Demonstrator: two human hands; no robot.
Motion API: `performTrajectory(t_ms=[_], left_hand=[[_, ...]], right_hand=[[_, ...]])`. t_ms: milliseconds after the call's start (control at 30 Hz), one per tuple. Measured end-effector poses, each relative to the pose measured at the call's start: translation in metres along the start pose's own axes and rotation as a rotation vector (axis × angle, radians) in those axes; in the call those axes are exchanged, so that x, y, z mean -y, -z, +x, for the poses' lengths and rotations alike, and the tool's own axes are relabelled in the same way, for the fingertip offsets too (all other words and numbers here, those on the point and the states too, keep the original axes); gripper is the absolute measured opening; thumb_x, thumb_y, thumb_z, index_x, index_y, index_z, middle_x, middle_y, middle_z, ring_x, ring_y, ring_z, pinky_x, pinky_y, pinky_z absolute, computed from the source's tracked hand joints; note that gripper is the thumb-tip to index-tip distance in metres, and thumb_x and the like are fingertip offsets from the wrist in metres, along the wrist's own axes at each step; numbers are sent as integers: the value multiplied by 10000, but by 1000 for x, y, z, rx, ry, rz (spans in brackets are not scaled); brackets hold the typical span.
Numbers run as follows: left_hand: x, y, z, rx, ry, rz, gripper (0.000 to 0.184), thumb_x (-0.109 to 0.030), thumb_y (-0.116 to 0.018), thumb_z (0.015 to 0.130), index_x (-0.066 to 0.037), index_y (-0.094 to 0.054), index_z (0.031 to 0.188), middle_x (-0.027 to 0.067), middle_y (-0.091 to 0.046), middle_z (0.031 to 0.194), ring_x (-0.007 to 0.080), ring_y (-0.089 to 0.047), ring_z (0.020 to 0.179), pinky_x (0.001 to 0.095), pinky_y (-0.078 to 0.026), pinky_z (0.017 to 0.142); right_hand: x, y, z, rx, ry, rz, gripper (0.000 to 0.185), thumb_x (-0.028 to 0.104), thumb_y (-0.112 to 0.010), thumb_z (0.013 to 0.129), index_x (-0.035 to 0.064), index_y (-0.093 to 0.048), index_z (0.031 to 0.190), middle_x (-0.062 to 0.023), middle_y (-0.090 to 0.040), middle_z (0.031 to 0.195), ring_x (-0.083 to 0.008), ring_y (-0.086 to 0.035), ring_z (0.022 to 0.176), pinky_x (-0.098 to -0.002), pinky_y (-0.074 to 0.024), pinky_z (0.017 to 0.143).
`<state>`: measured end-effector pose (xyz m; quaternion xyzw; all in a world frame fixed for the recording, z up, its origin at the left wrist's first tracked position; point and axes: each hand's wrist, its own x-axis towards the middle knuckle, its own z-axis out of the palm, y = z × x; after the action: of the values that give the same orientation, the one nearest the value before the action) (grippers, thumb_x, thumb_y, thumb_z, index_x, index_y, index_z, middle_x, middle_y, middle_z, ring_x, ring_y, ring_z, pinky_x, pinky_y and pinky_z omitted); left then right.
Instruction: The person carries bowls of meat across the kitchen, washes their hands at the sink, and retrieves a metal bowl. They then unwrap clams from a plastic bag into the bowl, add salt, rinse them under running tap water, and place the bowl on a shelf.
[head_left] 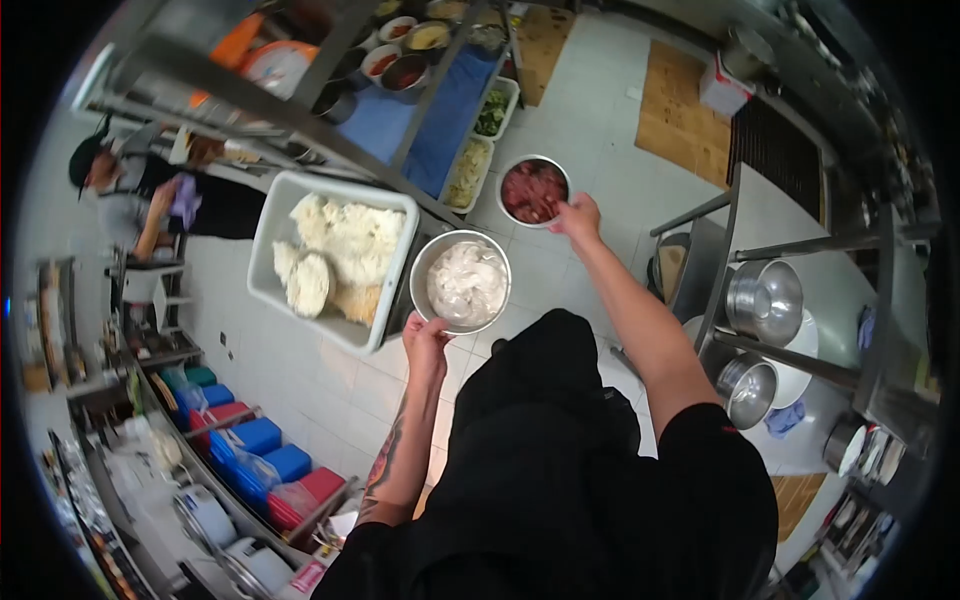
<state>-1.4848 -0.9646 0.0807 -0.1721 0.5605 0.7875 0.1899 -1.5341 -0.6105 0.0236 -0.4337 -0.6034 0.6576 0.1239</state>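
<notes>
My left hand [428, 338] grips the near rim of a round metal bowl [466, 283] filled with a pale, creamy mass. Farther forward and to the right, my right hand [577, 217] holds the edge of a second metal bowl [533, 190], with dark red pieces inside. Both bowls are held apart from each other. Just left of the pale bowl is a white tub [262, 262] of whitish, crumbly food [350, 235], and a round scoop or bowl [311, 284] full of the same stuff lies in it.
Shelving with small food bowls [403, 74] stands ahead, beside trays of greens [492, 113]. Metal bowls [764, 300] sit on a rack at the right. A co-worker [150, 190] stands at the left. Blue and red bins [256, 436] line the lower left. Cardboard [683, 110] covers part of the floor.
</notes>
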Motion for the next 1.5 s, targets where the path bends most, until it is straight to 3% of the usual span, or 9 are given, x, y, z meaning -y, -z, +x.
performTrajectory(t_ms=[200,433,533,667,767,900,1033,1167,1500], left_hand=[[37,-51,95,-6,127,46,198,95,-627,748,-75,-560,825,56,-663,784,154,-645,636,294,-567,574],[111,-102,222,-294,182,53,307,135,-583,720,-18,-617,984,101,-694,965,205,-692,806,332,-596,700],[135,-112,265,-390,178,65,149,17,-582,882,-9,-616,1025,94,-688,956,170,-674,813,298,-573,673],[156,-106,322,-333,182,90,269,-124,-555,957,-17,-548,1205,116,-660,1099,207,-664,927,340,-565,772],[150,-123,351,-251,160,110,311,-182,-544,1005,-34,-540,1279,126,-657,1153,231,-670,955,358,-567,814],[106,-198,413,-280,151,-66,237,116,-627,760,-96,-545,826,39,-667,826,139,-629,694,283,-506,622],[67,-245,460,-408,166,-167,245,103,-612,752,-112,-510,812,-9,-571,735,136,-583,664,339,-502,661],[44,-256,535,-151,-10,-248,103,11,-582,791,-82,-561,828,-1,-563,721,152,-557,658,612,-498,1004],[33,-325,719,-336,4,-396,48,-55,-587,873,-84,-567,840,24,-570,779,193,-595,777,539,-521,951]], right_hand=[[1,-152,151,230,128,-81,224,104,-731,815,-17,-636,977,-190,-690,787,-292,-710,579,-397,-556,449],[-50,-377,252,389,233,-355,178,50,-666,764,27,-700,938,-241,-698,852,-393,-706,858,-479,-573,743],[-66,-461,256,330,78,-303,148,64,-635,778,37,-710,903,-261,-696,858,-421,-684,917,-516,-553,792],[-100,-516,256,298,102,-252,274,39,-640,809,27,-686,1079,-240,-697,1031,-474,-666,970,-506,-557,843],[-132,-530,272,550,87,-306,344,30,-628,820,6,-636,1164,-252,-680,1072,-475,-667,956,-513,-560,827],[16,-345,346,923,-361,338,446,187,-716,871,41,-568,1265,-168,-646,1126,-277,-691,926,-393,-596,785],[115,-144,407,705,-177,597,317,171,-509,1017,17,-533,1293,-168,-658,1224,-275,-708,986,-418,-601,843],[107,2,427,222,-223,420,325,223,-525,1028,-2,-560,1260,-196,-655,1210,-244,-694,947,-388,-584,852],[4,104,323,54,-514,551,256,207,-584,1006,24,-582,1186,-154,-665,1108,-212,-683,847,-365,-591,791]])
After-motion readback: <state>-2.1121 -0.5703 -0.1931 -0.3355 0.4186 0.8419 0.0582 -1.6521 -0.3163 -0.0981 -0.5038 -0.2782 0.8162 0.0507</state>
